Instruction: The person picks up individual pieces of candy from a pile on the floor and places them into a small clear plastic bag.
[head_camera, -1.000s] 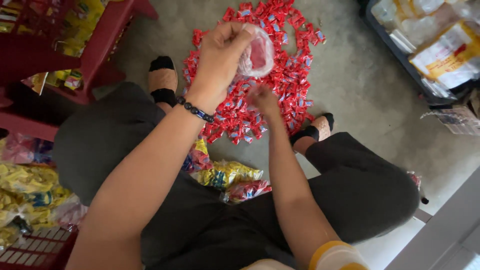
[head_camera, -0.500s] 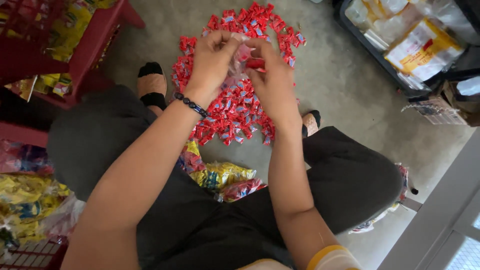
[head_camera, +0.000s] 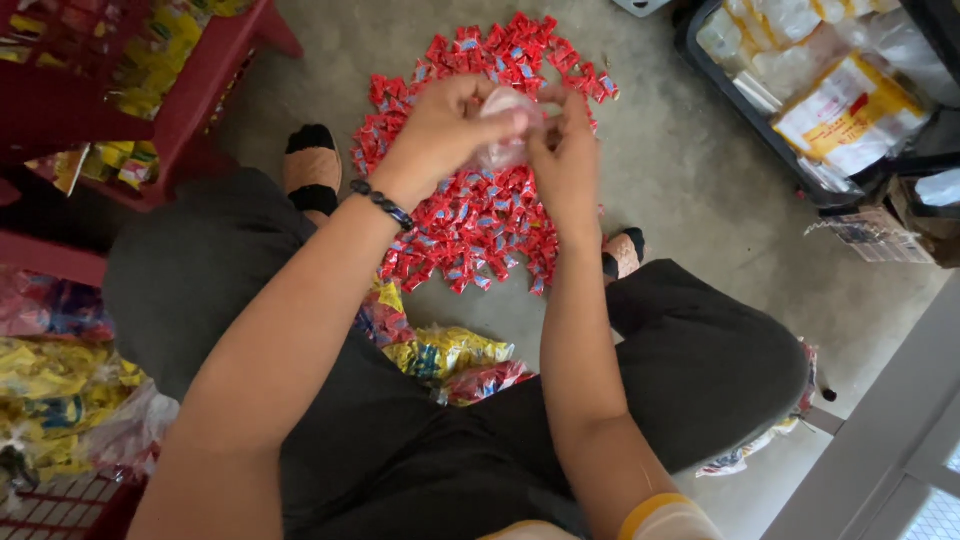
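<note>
Two hands: raised together above the candy pile, both closed on one small clear bag
Left hand (head_camera: 445, 125): fingers curled shut, the top of the small clear bag (head_camera: 505, 130) pinched; a dark bead bracelet (head_camera: 382, 203) is worn at the wrist
Right hand (head_camera: 567, 160): fingers closed on the right side of the same bag, touching the left hand's fingertips
Bag position: held in the air between both hands, directly over the pile; contents cannot be made out
Candy pile (head_camera: 470, 215): many red wrapped candies with small blue and white marks, spread flat on the grey concrete floor (head_camera: 690, 190) between the feet
Feet: two slippered feet are seen, one left of the pile (head_camera: 312, 170), one at its lower right edge (head_camera: 622, 255)
Lap area: yellow and red snack packets (head_camera: 450, 355) are lying between the knees, near the pile's lower edge
Left side: red plastic rack (head_camera: 190, 90) stocked with yellow packets; more yellow packets (head_camera: 50, 390) are stacked lower left
Upper right: dark crate (head_camera: 760, 150) filled with clear bagged goods, well apart from the pile
</note>
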